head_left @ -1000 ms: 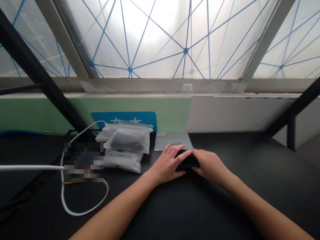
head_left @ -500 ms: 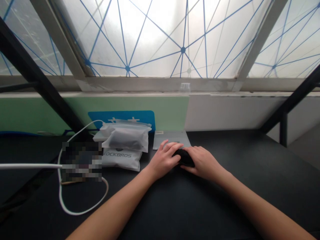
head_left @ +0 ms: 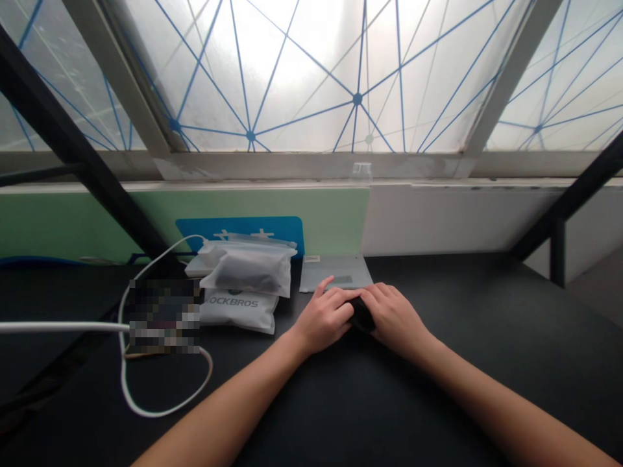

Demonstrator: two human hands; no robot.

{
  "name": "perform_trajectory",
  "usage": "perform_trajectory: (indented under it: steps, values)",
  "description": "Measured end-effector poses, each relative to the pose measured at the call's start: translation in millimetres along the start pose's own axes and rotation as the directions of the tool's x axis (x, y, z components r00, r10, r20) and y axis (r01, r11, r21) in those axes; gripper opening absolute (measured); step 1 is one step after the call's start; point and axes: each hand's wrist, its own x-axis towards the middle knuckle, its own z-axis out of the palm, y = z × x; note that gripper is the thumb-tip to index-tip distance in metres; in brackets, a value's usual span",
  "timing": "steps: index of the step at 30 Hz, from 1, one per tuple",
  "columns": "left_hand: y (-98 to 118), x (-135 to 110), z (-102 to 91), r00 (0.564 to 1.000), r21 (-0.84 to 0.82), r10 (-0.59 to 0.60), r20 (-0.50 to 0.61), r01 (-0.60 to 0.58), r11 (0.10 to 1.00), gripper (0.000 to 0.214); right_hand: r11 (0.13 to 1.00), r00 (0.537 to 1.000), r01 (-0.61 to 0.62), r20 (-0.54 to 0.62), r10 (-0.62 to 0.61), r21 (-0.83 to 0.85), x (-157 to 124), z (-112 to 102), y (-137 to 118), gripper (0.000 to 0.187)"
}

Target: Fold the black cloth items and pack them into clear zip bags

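Note:
My left hand (head_left: 325, 316) and my right hand (head_left: 395, 317) meet over a small black soft item (head_left: 361, 316) on the dark table (head_left: 467, 337). Both hands press on it with curled fingers, and only a sliver of it shows between them. A flat grey pouch (head_left: 335, 271) lies just beyond my fingertips. To the left of my left hand sits a stack of frosted plastic bags (head_left: 246, 272), the lowest one printed ROCKBROS (head_left: 233, 306).
A white cable (head_left: 146, 402) loops across the table at the left, beside a blurred-out dark object (head_left: 163, 316). A green and white partition (head_left: 311, 217) runs along the table's back edge under a window with blue lines. Black frame struts stand at both sides.
My two hands have closed in on the black item, squeezing it smaller; less of it shows now than a second ago. The rest stays put.

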Motion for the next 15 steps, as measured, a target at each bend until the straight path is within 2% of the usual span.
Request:
perform_trajectory:
  steps: [3,6,12,13,15]
  values:
    - [-5,-3,5.2,0.998,-0.069,-0.046,-0.032,0.043,0.997,0.014,0.999,0.999,0.016,-0.035,-0.015,0.032,-1,-2,-1,0.035]
    - [-12,-4,5.8,0.995,-0.125,-0.097,-0.026,0.093,0.988,0.022,0.996,0.995,0.081,-0.066,-0.078,0.046,-4,0,-3,0.028]
    - [-17,-1,-18.1,0.97,-0.251,-0.108,0.219,0.163,0.954,0.072,0.982,0.98,0.181,-0.076,-0.184,-0.047,-7,11,-8,0.024]
    - [-17,-2,-21.0,0.965,-0.295,-0.117,0.235,0.186,0.937,0.072,0.981,0.979,0.192,-0.067,-0.195,-0.04,-7,10,-7,0.024]
    - [-19,-4,-21.5,0.965,-0.391,-0.155,0.21,0.228,0.892,0.056,0.98,0.979,0.2,-0.048,-0.2,-0.014,-8,6,-2,0.025]
